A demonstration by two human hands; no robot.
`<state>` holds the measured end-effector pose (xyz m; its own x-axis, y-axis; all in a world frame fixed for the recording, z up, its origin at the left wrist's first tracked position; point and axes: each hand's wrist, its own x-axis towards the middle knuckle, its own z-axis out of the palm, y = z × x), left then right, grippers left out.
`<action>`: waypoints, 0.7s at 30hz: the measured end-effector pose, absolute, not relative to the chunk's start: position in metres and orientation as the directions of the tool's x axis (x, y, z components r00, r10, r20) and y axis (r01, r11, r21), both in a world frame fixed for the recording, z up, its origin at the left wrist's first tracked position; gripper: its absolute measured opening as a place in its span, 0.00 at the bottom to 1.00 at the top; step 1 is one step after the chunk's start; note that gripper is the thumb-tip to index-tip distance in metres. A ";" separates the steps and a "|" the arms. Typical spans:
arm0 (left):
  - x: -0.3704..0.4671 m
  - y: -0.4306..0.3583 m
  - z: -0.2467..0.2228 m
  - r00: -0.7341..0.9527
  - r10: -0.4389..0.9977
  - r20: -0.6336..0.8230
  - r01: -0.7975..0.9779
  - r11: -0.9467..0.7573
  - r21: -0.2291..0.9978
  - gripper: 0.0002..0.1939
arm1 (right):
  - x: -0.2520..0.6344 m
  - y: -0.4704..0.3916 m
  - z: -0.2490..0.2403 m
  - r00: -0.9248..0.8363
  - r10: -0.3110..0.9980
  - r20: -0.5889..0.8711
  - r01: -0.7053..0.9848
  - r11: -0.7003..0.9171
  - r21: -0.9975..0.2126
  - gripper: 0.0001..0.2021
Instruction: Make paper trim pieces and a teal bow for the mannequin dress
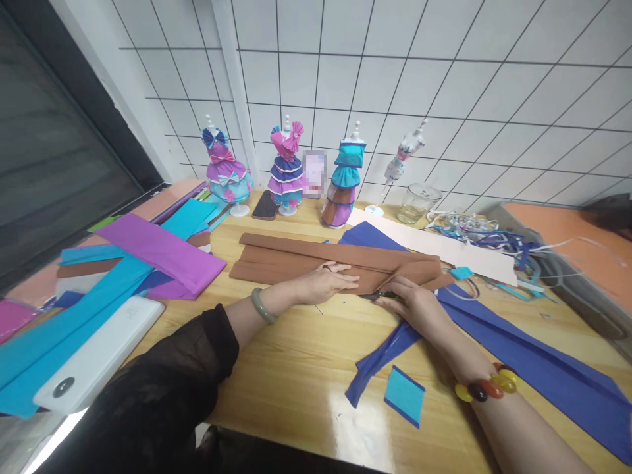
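A long folded strip of brown paper or fabric (296, 259) lies across the middle of the table. My left hand (328, 283) rests on its lower edge, fingers stretched out and lying flat. At the strip's right part, my right hand (407, 299) is closed around small dark scissors (371, 296), whose tips point left at the lower edge. Blue material (523, 349) stretches from beside the right hand to the lower right. Below the hands are a narrow blue piece (378, 359) and a turquoise square with blue edges (405, 396).
Three dressed mini mannequins (230, 171) and one undressed mannequin (405, 155) stand at the back, near a phone (265, 205) and a glass jar (419, 203). Coloured sheets (162, 253) and a white device (101, 355) lie left. Tangled ribbons (474, 230) and a grey bin (567, 283) are right.
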<state>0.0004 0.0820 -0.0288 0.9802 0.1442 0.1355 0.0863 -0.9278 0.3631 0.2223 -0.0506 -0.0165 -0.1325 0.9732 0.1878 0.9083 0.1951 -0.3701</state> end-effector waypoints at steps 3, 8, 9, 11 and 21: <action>0.000 0.082 -0.028 0.980 0.142 0.138 0.083 -0.927 0.367 0.29 | 0.224 -0.051 -0.017 -0.132 0.974 0.187 0.901 0.196 -0.387 0.14; 0.001 0.082 -0.028 0.980 0.160 0.121 0.106 -0.924 0.368 0.28 | 0.225 -0.049 -0.022 -0.126 0.973 0.195 0.899 0.195 -0.393 0.15; 0.001 0.082 -0.028 0.979 0.162 0.123 0.106 -0.923 0.370 0.28 | 0.225 -0.048 -0.023 -0.127 0.973 0.193 0.901 0.195 -0.389 0.15; 0.001 0.082 -0.029 0.978 0.160 0.132 0.101 -0.923 0.371 0.27 | 0.222 -0.048 -0.024 -0.132 0.974 0.185 0.906 0.194 -0.376 0.15; 0.002 0.083 -0.034 0.975 0.156 0.158 0.093 -0.933 0.347 0.26 | 0.218 -0.046 -0.028 -0.158 0.971 0.177 0.911 0.212 -0.353 0.15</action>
